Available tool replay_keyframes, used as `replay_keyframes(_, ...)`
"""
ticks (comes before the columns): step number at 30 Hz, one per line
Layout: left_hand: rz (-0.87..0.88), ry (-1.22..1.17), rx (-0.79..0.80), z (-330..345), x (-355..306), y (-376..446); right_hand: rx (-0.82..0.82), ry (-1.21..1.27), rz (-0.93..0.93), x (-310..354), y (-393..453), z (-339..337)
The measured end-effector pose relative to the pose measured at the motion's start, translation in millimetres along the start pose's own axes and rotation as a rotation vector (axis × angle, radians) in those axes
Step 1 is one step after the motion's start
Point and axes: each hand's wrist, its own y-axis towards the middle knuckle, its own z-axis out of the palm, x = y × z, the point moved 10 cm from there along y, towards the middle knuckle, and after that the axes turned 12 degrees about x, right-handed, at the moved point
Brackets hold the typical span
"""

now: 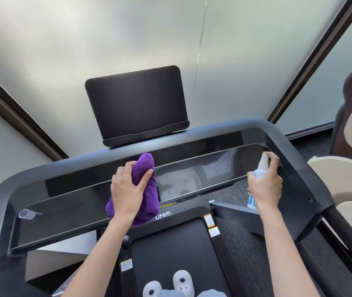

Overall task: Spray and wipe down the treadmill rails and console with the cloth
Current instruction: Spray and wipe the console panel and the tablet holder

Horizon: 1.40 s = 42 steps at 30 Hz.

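Observation:
My left hand [128, 189] grips a folded purple cloth [147, 189] and presses it on the glossy black console panel [68, 213] of the treadmill, near its middle. My right hand [265, 185] holds a small white spray bottle [259, 170] upright over the right part of the panel, with a finger on top of the nozzle. A dark screen [136, 103] stands tilted behind the console. The dark grey rail [295, 151] curves around the console and runs back on both sides.
The black treadmill belt [170, 249] lies below, with my white slippers [181, 279] on it. A clear plastic cap [27, 214] rests on the panel's far left. Frosted window panes fill the background. A brown chair and a cream table [346, 174] stand at the right.

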Motion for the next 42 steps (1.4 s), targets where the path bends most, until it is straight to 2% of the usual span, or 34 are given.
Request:
replay_keyframes(6, 0.006, 0.018, -0.049, -22, 5, -8, 0.177, -0.002, -0.129, 43, -20, 37)
replay_keyframes(14, -0.049, 0.155, -0.274, -91, 55, -18, 0.431, 0.075, -0.381, 137, -72, 119)
replay_keyframes(17, -0.12, 0.174, -0.147, -71, 84, -12, 0.504, 0.072, -0.451, 161, -94, 145)
replay_keyframes(19, -0.175, 0.372, -0.008, -44, 101, -13, 0.549, 0.063, -0.48, 171, -106, 160)
replay_keyframes(21, -0.194, 0.501, 0.046, -31, 115, -19, 0.584, 0.047, -0.499, 178, -116, 172)
replay_keyframes(23, -0.258, 0.535, 0.024, -35, 129, -28, 0.604, 0.041, -0.506, 181, -123, 181)
replay_keyframes(27, -0.315, 0.559, -0.168, -55, 136, -37, 0.635, 0.042, -0.521, 184, -132, 194)
replay_keyframes(32, -0.459, 0.421, -0.131, -55, 141, 6, 0.647, 0.042, -0.517, 180, -137, 201)
replay_keyframes(39, -0.35, 0.479, -0.07, -45, 128, 15, 0.616, 0.048, -0.495, 172, -132, 196)
replay_keyframes(42, -0.384, 0.484, -0.075, -46, 135, -7, 0.598, 0.059, -0.491, 170, -128, 192)
